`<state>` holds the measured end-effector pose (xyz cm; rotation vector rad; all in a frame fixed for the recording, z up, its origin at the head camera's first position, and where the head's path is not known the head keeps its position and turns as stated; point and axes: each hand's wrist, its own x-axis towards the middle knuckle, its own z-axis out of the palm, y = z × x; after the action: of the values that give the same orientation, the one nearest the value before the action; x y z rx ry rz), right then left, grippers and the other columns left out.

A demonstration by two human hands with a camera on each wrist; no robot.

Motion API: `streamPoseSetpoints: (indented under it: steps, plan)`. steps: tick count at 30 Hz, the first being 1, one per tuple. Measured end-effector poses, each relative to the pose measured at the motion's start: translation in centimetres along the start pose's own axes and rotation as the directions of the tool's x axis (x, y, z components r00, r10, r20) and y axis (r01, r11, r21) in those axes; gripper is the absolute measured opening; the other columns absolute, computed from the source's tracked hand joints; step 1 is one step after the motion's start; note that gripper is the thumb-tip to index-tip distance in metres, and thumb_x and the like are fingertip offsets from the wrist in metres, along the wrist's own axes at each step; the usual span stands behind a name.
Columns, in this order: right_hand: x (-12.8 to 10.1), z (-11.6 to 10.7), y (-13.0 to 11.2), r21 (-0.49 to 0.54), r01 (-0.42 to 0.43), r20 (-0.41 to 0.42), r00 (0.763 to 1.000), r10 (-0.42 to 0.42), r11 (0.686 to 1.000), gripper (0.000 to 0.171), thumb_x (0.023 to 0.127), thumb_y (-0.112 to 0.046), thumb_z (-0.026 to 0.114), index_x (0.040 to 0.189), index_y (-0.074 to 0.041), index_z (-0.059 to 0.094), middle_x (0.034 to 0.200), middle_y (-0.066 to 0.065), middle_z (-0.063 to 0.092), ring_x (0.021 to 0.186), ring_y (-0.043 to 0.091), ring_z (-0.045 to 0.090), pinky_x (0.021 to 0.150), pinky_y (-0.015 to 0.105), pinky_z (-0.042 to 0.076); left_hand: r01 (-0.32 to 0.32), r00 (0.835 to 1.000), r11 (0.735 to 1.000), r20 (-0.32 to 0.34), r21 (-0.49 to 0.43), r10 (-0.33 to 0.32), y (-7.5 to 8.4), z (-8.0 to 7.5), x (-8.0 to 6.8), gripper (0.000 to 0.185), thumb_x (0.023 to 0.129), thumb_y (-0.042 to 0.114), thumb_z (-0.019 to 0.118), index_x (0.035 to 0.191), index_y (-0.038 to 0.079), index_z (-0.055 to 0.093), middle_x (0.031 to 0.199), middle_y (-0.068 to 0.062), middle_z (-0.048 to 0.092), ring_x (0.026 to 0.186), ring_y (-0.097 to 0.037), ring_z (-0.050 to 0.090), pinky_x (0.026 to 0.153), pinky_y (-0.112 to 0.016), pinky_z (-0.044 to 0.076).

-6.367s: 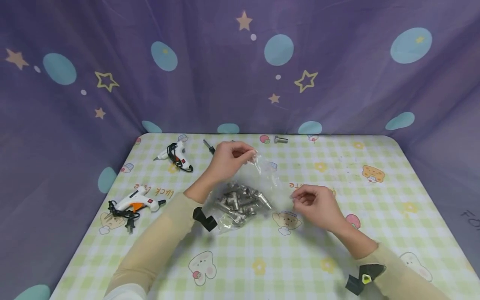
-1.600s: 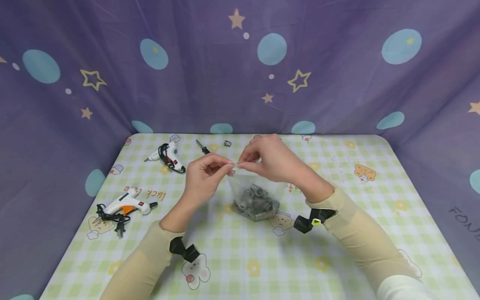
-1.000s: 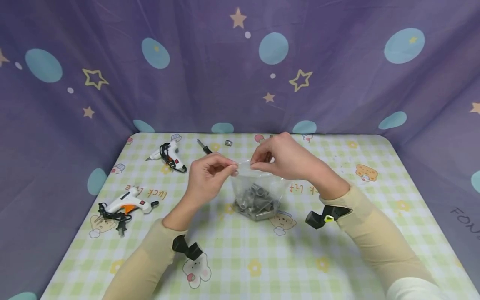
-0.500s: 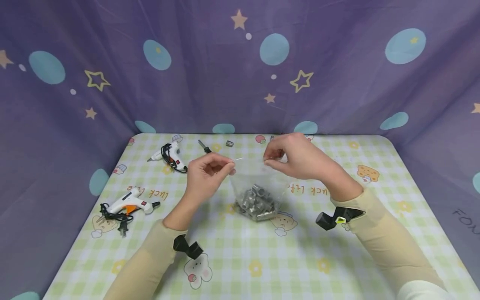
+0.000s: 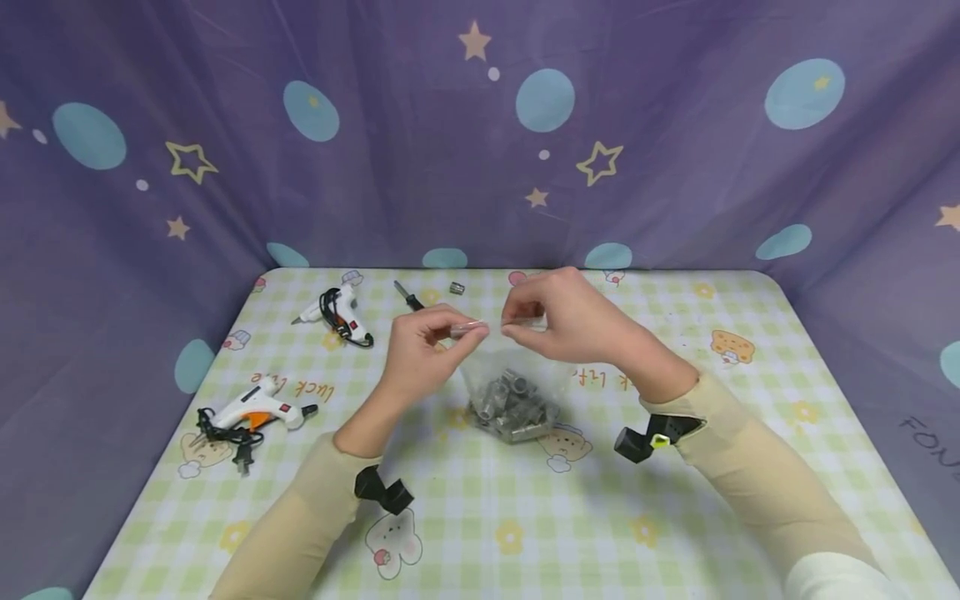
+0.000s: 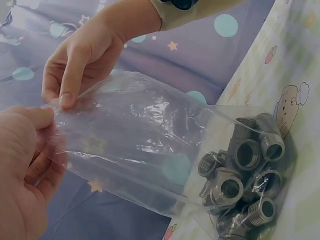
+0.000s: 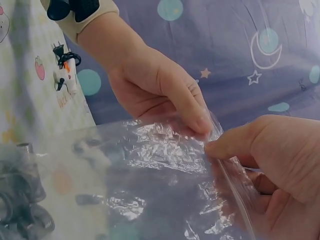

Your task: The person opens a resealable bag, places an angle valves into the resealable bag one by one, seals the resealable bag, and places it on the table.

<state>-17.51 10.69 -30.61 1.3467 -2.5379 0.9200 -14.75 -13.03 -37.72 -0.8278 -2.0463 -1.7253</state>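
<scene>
Left hand (image 5: 423,346): pinching top edge of clear bag (image 5: 517,375)
Right hand (image 5: 558,317): pinching same edge, right next to left
Bag: hanging w/ metal fittings (image 5: 513,407) at bottom, resting on desk (image 5: 675,517)

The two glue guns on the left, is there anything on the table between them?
In the head view, only bare checked tablecloth lies between the far glue gun and the near glue gun, with orange printed letters beside the near one.

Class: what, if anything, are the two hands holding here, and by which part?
Both the left hand and right hand pinch the clear bag of metal fittings by its top edge.
</scene>
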Motion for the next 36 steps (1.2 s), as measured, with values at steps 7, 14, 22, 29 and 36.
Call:
streamPoseSetpoints:
  steps: [7,14,22,29,36]
  plan:
    - [0.4,0.2,-0.4,0.001,0.016,0.002,1.000,-0.016,1.000,0.010,0.096,-0.014,0.078,0.087,-0.018,0.079,0.072,-0.009,0.067,0.066,0.006,0.056,0.103,0.036,0.055,-0.008,1.000,0.998,0.001,0.059,0.008,0.4,0.0,0.2,0.008,0.089,-0.007,0.080,0.085,0.000,0.081,0.083,-0.016,0.078,0.072,-0.005,0.067,0.068,-0.018,0.058]
    - [0.4,-0.5,-0.4,0.005,0.028,0.040,0.999,-0.028,1.000,0.007,0.095,-0.017,0.082,0.088,-0.020,0.081,0.082,-0.011,0.077,0.077,-0.001,0.072,0.102,0.034,0.060,-0.018,1.000,0.996,0.014,0.088,0.017,0.6,-0.3,0.2,0.013,0.089,-0.007,0.080,0.082,0.003,0.082,0.074,-0.011,0.074,0.064,-0.008,0.064,0.063,-0.018,0.055]
    - [0.0,-1.6,-0.2,-0.040,0.017,0.128,0.992,-0.012,0.999,0.008,0.095,-0.019,0.082,0.088,-0.021,0.079,0.087,-0.010,0.075,0.079,0.001,0.071,0.074,0.026,0.061,-0.066,0.998,0.987,0.027,0.144,0.063,0.8,-0.6,0.4,0.012,0.086,-0.005,0.083,0.080,0.005,0.083,0.073,-0.007,0.076,0.064,-0.007,0.065,0.066,-0.018,0.058]
    - [-1.1,-2.2,0.6,-0.070,0.008,0.157,0.988,0.003,0.997,0.008,0.095,-0.018,0.081,0.088,-0.021,0.080,0.085,-0.011,0.075,0.078,0.001,0.070,0.074,0.028,0.060,-0.052,0.998,0.989,0.032,0.140,0.048,0.6,-0.5,0.2,0.013,0.087,-0.005,0.083,0.079,0.006,0.083,0.074,-0.009,0.077,0.062,-0.006,0.063,0.062,-0.016,0.054]
    - [-1.9,-2.7,0.9,-0.090,0.000,0.181,0.983,0.016,0.996,0.010,0.095,-0.014,0.081,0.088,-0.021,0.077,0.087,-0.010,0.075,0.081,0.002,0.071,0.077,0.027,0.062,-0.040,0.999,0.987,0.035,0.156,0.035,0.5,-0.6,0.0,0.012,0.087,-0.002,0.084,0.079,0.006,0.082,0.076,-0.008,0.078,0.063,-0.008,0.067,0.063,-0.018,0.057]
